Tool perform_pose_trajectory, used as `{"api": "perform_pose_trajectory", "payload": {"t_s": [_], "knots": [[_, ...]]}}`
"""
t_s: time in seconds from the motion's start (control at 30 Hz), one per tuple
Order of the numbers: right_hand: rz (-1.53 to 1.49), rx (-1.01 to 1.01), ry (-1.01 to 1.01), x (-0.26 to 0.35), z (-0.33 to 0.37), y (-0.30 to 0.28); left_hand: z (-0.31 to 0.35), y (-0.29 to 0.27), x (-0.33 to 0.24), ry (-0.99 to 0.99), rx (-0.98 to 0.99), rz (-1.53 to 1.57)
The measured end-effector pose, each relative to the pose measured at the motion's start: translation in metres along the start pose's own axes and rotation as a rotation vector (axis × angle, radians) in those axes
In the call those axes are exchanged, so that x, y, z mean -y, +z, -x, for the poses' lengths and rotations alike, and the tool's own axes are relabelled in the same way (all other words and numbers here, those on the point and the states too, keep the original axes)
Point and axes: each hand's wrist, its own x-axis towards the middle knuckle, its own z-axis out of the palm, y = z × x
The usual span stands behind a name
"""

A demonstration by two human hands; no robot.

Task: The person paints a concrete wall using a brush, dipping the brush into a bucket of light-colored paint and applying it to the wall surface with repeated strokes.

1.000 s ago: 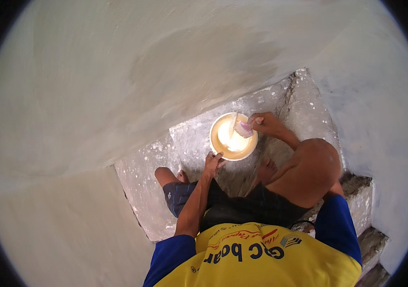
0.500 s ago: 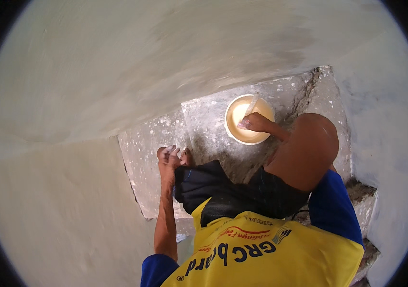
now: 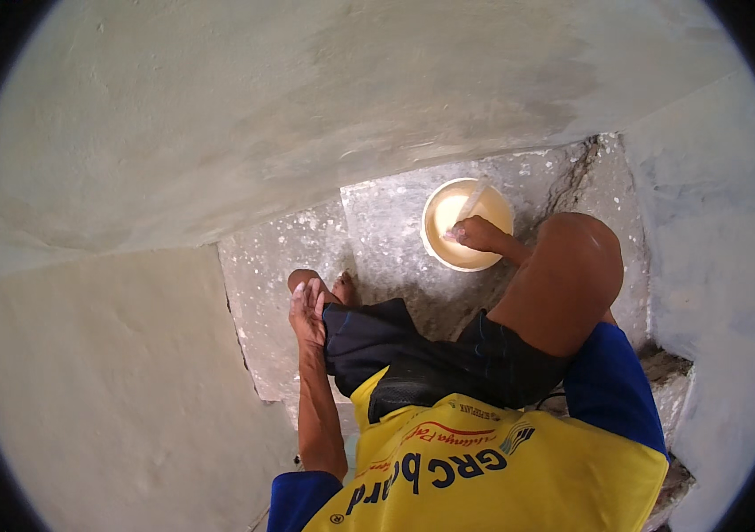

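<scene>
Right hand (image 3: pixel 475 235) over the white bucket (image 3: pixel 435 248) of cream paint, fingers closed on what looks like a pale stick or brush handle (image 3: pixel 471 201) slanting up toward the far rim, though too small to be sure. Bucket standing on the speckled concrete step (image 3: pixel 386 222), just beyond the bent knee (image 3: pixel 572 266). Left hand (image 3: pixel 307 310) resting beside the bare foot (image 3: pixel 329 285), fingers together and flat, empty

The bucket (image 3: pixel 468 224) is sitting on the concrete step (image 3: pixel 377 222), ahead of the right knee (image 3: pixel 564 275); the right hand (image 3: pixel 475 234) is reaching into it, gripping a stick (image 3: pixel 470 202). The left hand (image 3: pixel 308 310) is resting by the left foot (image 3: pixel 320 284), left of the bucket.
</scene>
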Motion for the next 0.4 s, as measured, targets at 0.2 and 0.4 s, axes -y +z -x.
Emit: {"api": "perform_pose_trajectory", "payload": {"t_s": [0.2,0.4], "knots": [[-0.018,-0.171,0.03,0.058,0.029,-0.05,0.005,0.003,-0.019,0.043,0.019,-0.016],[-0.315,-0.292,-0.031,0.068,0.027,-0.097,0.033,0.035,-0.049,0.087,-0.085,-0.086]]}}
